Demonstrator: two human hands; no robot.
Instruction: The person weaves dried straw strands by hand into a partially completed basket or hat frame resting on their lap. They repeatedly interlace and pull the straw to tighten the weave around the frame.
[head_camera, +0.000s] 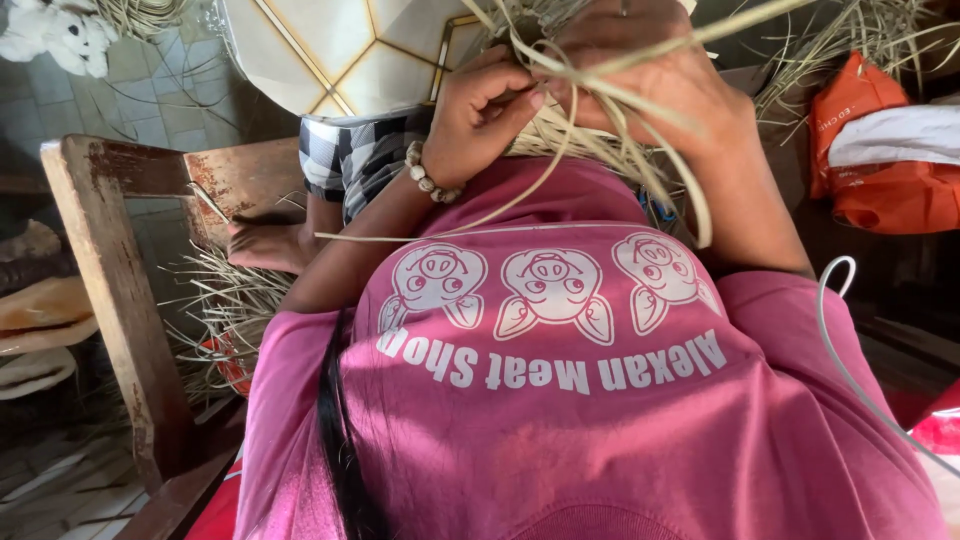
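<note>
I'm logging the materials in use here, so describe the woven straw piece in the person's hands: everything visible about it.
The woven straw piece is pale tan, made of flat dried strips plaited tightly together. It sits at chest height against the pink shirt, mostly hidden behind the hands. The left hand pinches strips at its edge with curled fingers; the right hand covers its top. Loose unwoven strips loop and trail out, one long strand crossing the shirt. Its full shape cannot be seen.

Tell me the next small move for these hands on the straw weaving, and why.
Probably pull the loose strand snug. The left hand pinches straw against the woven piece, the right hand steadies it from above, and that strand hangs in a slack loop over the pink shirt, so it looks not yet tightened.
</note>
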